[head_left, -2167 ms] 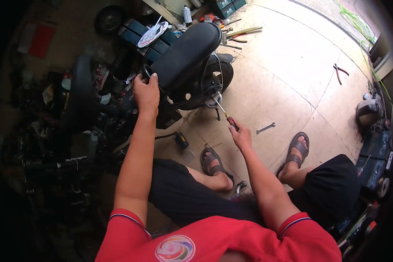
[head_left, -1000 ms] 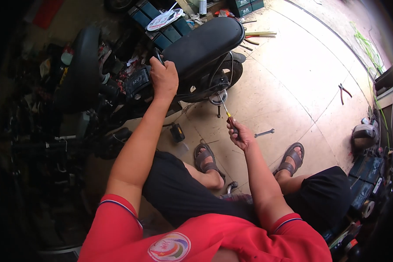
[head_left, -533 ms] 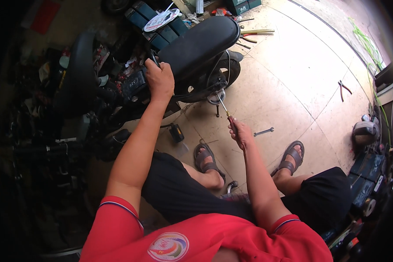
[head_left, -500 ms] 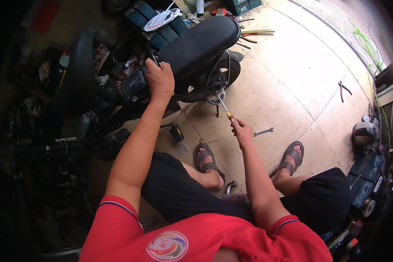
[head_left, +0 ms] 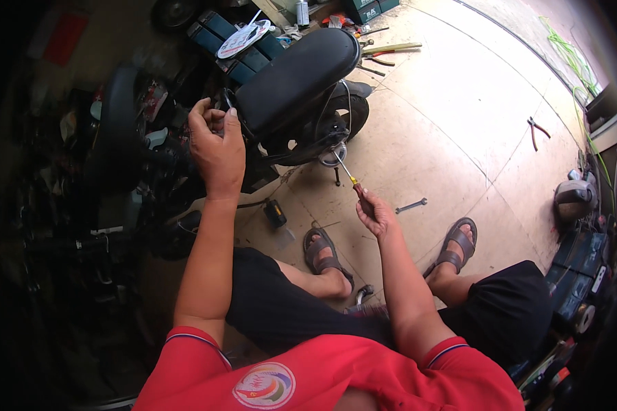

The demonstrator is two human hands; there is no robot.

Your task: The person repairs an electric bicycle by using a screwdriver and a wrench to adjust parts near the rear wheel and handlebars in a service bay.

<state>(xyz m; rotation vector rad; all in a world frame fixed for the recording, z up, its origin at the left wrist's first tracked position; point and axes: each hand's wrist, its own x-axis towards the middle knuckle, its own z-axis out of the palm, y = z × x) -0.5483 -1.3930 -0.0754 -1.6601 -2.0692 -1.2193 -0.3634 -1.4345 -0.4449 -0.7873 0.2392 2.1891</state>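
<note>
My right hand (head_left: 376, 213) is closed around the dark red and yellow handle of a screwdriver (head_left: 359, 191). The screwdriver's shaft reaches up to a round metal part (head_left: 332, 156) beside the rear wheel (head_left: 353, 113) of a two-wheeler; exactly where the tip touches is too small to see. My left hand (head_left: 217, 152) is raised by the front of the black seat (head_left: 298, 65), its fingers loosely bent and apart from the thumb. The thumb tip overlaps a dark bar at the seat's edge; contact is unclear. Nothing shows in that hand.
A wrench (head_left: 411, 205), a bolt (head_left: 336, 177) and a pedal (head_left: 275, 214) lie on the tiled floor near my feet. Pliers (head_left: 537, 133) lie farther right. More tools and dark battery boxes (head_left: 257, 56) are behind the seat; batteries (head_left: 577, 264) also stand at right.
My left hand has let go of the dark bar by the seat and shifted left and slightly nearer. My right hand's fingers have shifted on the screwdriver handle. The view has moved slightly.
</note>
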